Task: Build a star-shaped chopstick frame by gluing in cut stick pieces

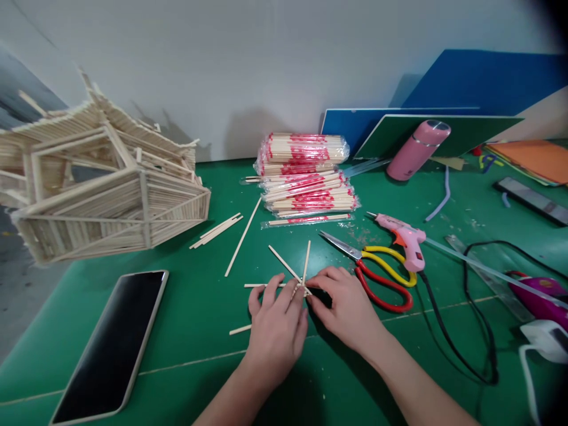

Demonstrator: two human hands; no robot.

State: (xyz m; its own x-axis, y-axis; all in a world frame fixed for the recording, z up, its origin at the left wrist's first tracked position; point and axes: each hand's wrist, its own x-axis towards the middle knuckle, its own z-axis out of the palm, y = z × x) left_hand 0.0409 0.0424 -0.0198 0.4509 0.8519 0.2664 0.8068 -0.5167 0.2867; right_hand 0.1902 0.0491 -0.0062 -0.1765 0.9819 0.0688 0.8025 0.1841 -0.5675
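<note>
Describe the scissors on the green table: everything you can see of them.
The scissors lie flat on the green table, beside the right hand. Grey metal blades, closed or nearly so, point up and left toward the loose sticks. The handle loops look plastic, one yellow, one red. The pink glue gun overlaps the yellow loop's end; the red loop lies by the hand's fingers, contact unclear.

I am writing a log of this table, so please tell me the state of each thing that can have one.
Sticks, crossed, lying flat
Left hand, flat, pressing the sticks
Right hand, pinching the sticks
Phone, face up, screen dark
Scissors, blades shut
Glue gun, on its side, cord attached
Flask, lying down, capped
Packs, wrapped, stacked
</note>
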